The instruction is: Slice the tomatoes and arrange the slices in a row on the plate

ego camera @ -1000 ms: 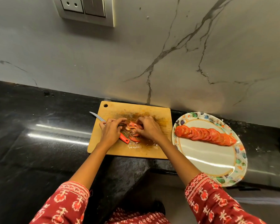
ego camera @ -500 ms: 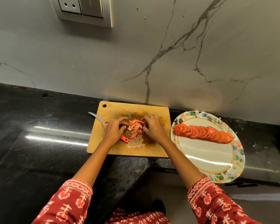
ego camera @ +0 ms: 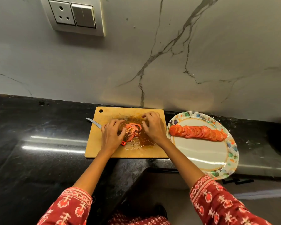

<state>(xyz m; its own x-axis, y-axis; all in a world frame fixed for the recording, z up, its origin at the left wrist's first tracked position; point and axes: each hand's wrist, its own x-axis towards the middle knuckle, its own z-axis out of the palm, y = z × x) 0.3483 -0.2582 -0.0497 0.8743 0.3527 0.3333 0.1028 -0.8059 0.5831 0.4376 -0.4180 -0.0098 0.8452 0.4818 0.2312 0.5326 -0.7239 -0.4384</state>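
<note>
A heap of wet tomato pieces lies in the middle of the wooden cutting board, in a patch of juice. My left hand rests against the heap's left side, fingertips touching it, and lies over a knife. The knife's blade points out to the upper left and only the red handle tip shows below the palm. My right hand hovers just right of the heap, fingers curled and apart, holding nothing. A row of overlapping tomato slices crosses the upper part of the oval patterned plate.
Board and plate sit side by side on a black stone counter against a grey marble wall. The plate's near rim hangs over the counter's front edge. A socket and switch panel is on the wall at upper left. A dark object shows at the far right edge.
Both hands pushed the scattered tomato pieces together into one heap. My right hand has since drawn slightly back to the right, off the heap.
</note>
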